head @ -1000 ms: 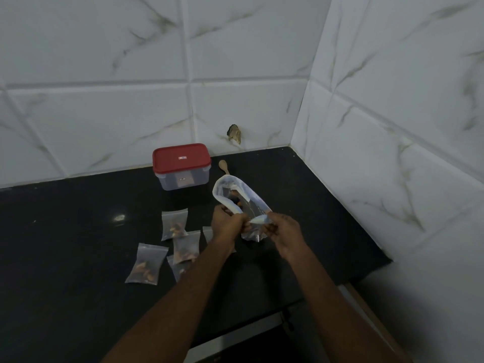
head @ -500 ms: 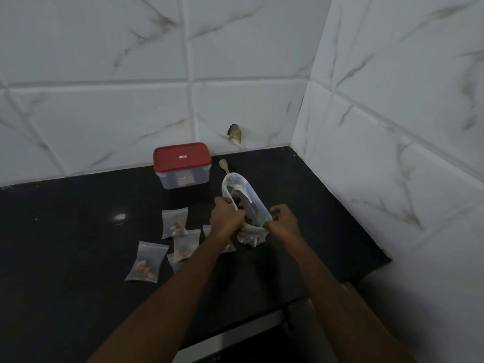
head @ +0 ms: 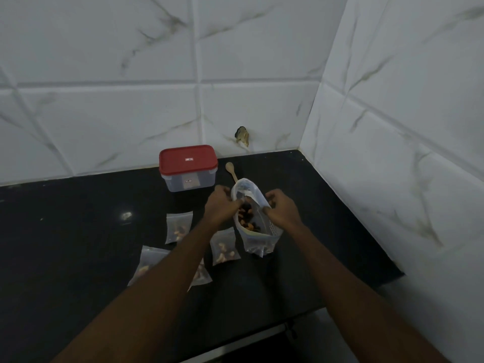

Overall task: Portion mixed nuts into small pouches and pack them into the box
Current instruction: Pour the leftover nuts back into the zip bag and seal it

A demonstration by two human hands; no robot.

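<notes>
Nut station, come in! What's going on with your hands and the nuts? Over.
Left hand and right hand grip the nut bag by its mouth. Filled pouches on counter; box lidded. Spoon behind bag, out of the way.

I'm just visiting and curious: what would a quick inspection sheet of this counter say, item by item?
Surface: black countertop, glossy, with a light glint.
Job's things: large nut bag upright and open; at least four filled small pouches flat to its left; box at the back, red lid on.
Clutter: wooden spoon lying beside the box.
Hands: left hand and right hand each grip the bag's rim.
Cables: nothing seen.
Surroundings: white marbled wall tiles, a chipped hole low in the back wall.
</notes>
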